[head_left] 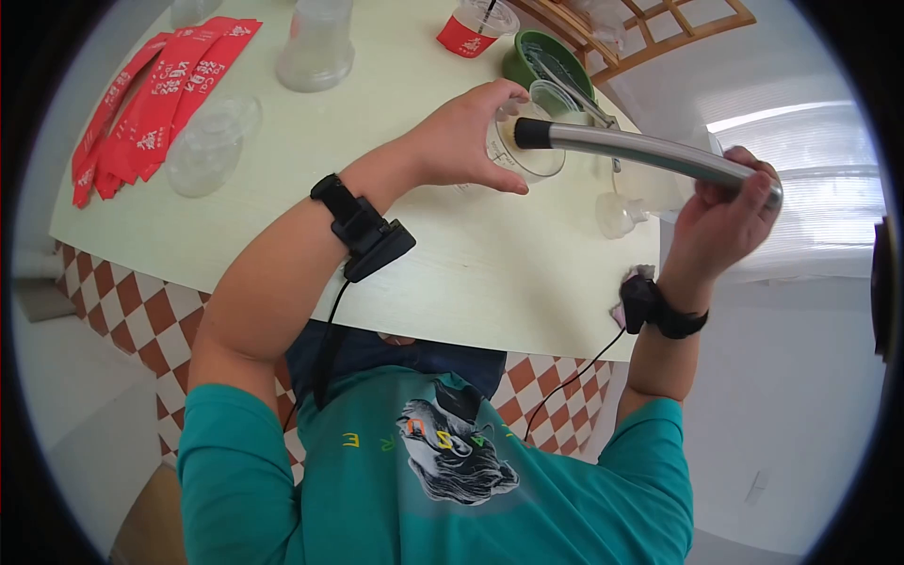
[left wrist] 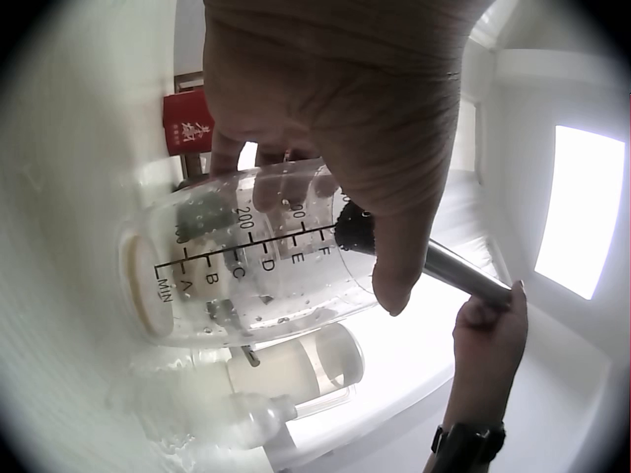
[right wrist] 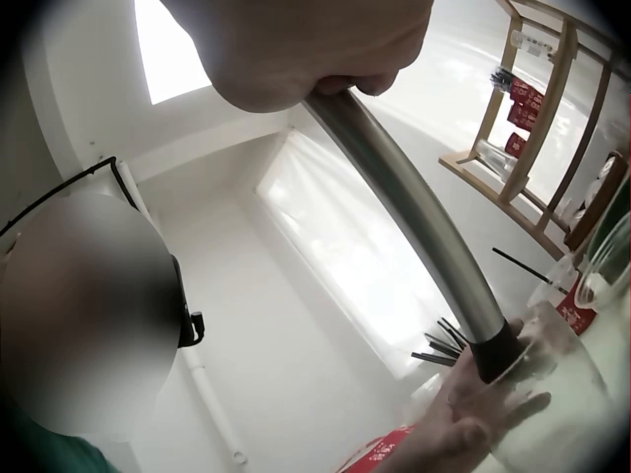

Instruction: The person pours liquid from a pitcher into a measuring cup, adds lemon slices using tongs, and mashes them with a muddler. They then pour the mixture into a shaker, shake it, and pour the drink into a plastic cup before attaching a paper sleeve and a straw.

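My left hand (head_left: 457, 141) grips a clear shaker cup (left wrist: 276, 296), thumb on one side and fingers on the other. Black measuring marks run along the cup's wall, and something pale lies at its bottom. In my right hand (head_left: 723, 224) is the end of a steel muddler (head_left: 640, 148), held slanting across toward the cup. The muddler's black head (right wrist: 496, 357) is at the cup's mouth, overlapping the opening in the head view.
Red printed sleeves (head_left: 179, 80) lie at the left beside a clear plastic cup (head_left: 205, 155). Another clear container (head_left: 317, 47) stands farther back. Behind the shaker cup are a green bowl (head_left: 527, 49) and a red-and-clear cup (head_left: 461, 38) with a straw. A wooden rack (head_left: 678, 33) stands beyond.
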Demonstrator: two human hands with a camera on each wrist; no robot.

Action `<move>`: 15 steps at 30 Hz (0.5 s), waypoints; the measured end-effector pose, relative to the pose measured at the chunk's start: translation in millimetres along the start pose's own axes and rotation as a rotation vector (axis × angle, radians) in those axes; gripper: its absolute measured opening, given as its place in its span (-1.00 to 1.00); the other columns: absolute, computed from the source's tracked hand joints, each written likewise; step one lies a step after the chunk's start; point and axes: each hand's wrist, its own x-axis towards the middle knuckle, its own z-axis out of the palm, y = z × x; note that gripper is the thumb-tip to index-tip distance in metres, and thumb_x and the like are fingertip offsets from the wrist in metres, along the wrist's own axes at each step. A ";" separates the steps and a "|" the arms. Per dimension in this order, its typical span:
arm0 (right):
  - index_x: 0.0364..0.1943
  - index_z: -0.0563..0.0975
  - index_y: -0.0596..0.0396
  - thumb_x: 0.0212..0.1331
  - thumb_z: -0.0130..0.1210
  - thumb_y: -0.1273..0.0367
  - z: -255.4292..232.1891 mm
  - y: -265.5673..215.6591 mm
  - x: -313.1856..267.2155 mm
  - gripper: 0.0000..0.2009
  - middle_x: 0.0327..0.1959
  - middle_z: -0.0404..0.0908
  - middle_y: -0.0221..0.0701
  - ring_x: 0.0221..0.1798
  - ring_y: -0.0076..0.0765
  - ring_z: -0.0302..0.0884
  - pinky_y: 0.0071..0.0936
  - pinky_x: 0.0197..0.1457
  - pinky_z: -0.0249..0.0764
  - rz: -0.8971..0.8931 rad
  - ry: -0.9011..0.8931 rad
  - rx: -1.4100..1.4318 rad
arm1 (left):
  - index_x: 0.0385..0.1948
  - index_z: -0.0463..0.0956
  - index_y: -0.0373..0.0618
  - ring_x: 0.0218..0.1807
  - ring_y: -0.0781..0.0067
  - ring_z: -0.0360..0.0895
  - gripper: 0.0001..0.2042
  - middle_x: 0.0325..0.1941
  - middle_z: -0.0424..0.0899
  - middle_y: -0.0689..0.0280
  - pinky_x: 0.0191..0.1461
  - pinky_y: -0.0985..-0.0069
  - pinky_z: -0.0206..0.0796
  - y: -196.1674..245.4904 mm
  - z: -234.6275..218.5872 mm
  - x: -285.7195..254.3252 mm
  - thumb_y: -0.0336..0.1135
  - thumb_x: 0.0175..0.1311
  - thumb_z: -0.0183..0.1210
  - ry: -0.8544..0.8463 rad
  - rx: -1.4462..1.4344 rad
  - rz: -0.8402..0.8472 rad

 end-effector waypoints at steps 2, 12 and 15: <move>-0.16 0.36 0.11 0.37 0.01 0.33 19.4 22.0 -13.8 -0.84 -0.34 0.57 -0.28 -0.58 -0.64 0.26 -0.69 -0.55 0.21 0.089 -0.060 0.000 | 0.18 0.24 -0.12 0.26 0.19 0.36 -0.13 0.15 0.45 0.11 0.32 0.35 0.19 0.4 0.2 -0.1 -0.22 -0.31 0.54 0.000 -0.002 -0.004; -0.10 0.31 0.13 0.35 0.02 0.43 45.0 49.9 -28.6 -0.83 -0.30 0.57 -0.37 -0.50 -0.74 0.28 -0.75 -0.50 0.22 0.166 -0.346 -0.068 | 0.20 0.22 -0.11 0.28 0.19 0.35 -0.10 0.18 0.44 0.10 0.33 0.30 0.18 5.1 -0.1 0.0 -0.23 -0.32 0.54 -0.007 0.026 -0.045; -0.13 0.33 0.14 0.34 0.02 0.43 37.1 46.3 -27.5 -0.85 -0.32 0.59 -0.32 -0.52 -0.68 0.32 -0.72 -0.49 0.27 0.211 -0.295 -0.068 | 0.20 0.22 -0.10 0.28 0.19 0.36 -0.11 0.19 0.44 0.11 0.32 0.30 0.19 3.2 1.6 -2.1 -0.25 -0.31 0.53 -0.005 0.023 -0.037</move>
